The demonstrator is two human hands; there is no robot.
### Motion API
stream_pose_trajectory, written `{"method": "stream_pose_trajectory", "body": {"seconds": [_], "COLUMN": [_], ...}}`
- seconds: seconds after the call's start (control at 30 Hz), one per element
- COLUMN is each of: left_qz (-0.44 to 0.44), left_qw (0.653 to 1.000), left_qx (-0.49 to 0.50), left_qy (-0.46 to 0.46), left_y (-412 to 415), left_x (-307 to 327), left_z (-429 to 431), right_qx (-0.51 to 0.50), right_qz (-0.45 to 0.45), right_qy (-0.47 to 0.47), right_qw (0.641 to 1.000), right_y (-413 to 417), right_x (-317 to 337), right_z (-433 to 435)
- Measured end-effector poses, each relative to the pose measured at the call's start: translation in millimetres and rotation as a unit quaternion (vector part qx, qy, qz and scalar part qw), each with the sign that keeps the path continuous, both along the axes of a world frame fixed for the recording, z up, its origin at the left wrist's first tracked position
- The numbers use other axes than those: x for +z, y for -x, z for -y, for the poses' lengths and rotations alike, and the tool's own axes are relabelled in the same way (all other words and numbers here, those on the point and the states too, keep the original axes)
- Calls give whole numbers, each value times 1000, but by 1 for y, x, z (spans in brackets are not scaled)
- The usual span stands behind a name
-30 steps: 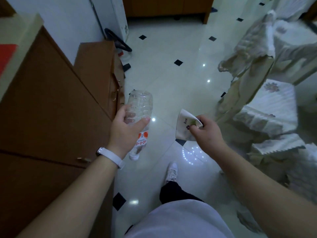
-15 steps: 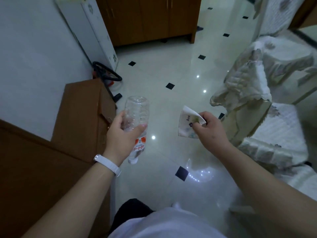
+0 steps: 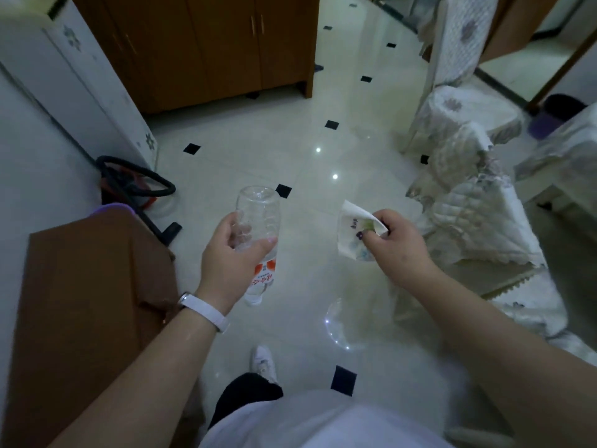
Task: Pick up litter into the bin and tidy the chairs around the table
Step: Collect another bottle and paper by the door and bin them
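**Hand status: bottle in left, paper scrap in right**

1. The glossy pale tiled floor with small black diamond insets (image 3: 323,221) fills most of the view and reflects the ceiling lights.
2. A tall brown wooden cupboard with slim metal handles (image 3: 226,46) stands at the far end. A low brown wooden cabinet (image 3: 90,302) lies close on the left.
3. A white appliance with flower decals (image 3: 74,92) leans into view at upper left. A red machine with a black hose (image 3: 135,185) sits at its foot.
4. Two chairs in pale quilted floral covers line the right side: the near chair (image 3: 475,221) just beside the right forearm, the far chair (image 3: 458,101) behind it. A cloth-covered worktop (image 3: 562,156) shows at the right edge.
5. A purple bin with a dark opening (image 3: 549,121) stands well apart at upper right, behind the far chair.
6. The left hand (image 3: 229,263), with a white wristband (image 3: 206,310), is wrapped around a clear plastic bottle with a red-orange label (image 3: 258,208). The bottle is held inverted above the floor, cap end down.
7. The right hand (image 3: 397,250) is curled, pinching a white printed paper scrap (image 3: 352,234) between thumb and fingers.
8. A white shoe (image 3: 265,362) stands on the floor below the bottle.
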State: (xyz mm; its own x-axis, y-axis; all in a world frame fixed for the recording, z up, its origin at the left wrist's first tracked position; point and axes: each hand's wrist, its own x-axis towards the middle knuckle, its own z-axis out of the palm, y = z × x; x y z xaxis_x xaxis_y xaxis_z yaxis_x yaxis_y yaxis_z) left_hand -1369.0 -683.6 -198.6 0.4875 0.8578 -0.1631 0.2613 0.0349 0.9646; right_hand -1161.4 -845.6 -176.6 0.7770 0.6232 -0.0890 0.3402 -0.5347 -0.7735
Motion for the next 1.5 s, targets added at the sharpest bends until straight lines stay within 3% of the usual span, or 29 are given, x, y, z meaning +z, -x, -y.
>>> {"method": "stream_pose_trajectory", "body": {"seconds": [0.2, 0.4, 0.7, 0.9, 1.07, 1.33, 1.5], "left_qz": [5, 15, 8, -22, -14, -7, 17], "left_qw": [999, 997, 995, 993, 989, 981, 976], "left_qx": [-43, -66, -103, -111, -129, -188, -215], "left_qy": [5, 22, -6, -43, -68, -54, 1], "left_y": [-44, -105, -249, -354, -430, -536, -613], "left_x": [14, 17, 14, 38, 60, 60, 37], "left_z": [-125, -190, -246, -284, -301, -328, -354], "right_qx": [-50, -81, -118, -121, -131, -182, -222], "right_qz": [28, 12, -28, -69, -53, -80, -67], "right_qy": [3, 5, -21, -53, -84, -88, -47], "right_qw": [998, 997, 992, 989, 986, 976, 972], "right_y": [-33, -74, -204, -314, -395, -469, -519], "right_x": [22, 17, -14, -1, 13, 2, -3], "right_z": [-96, -155, -221, -253, -278, -292, -302]}}
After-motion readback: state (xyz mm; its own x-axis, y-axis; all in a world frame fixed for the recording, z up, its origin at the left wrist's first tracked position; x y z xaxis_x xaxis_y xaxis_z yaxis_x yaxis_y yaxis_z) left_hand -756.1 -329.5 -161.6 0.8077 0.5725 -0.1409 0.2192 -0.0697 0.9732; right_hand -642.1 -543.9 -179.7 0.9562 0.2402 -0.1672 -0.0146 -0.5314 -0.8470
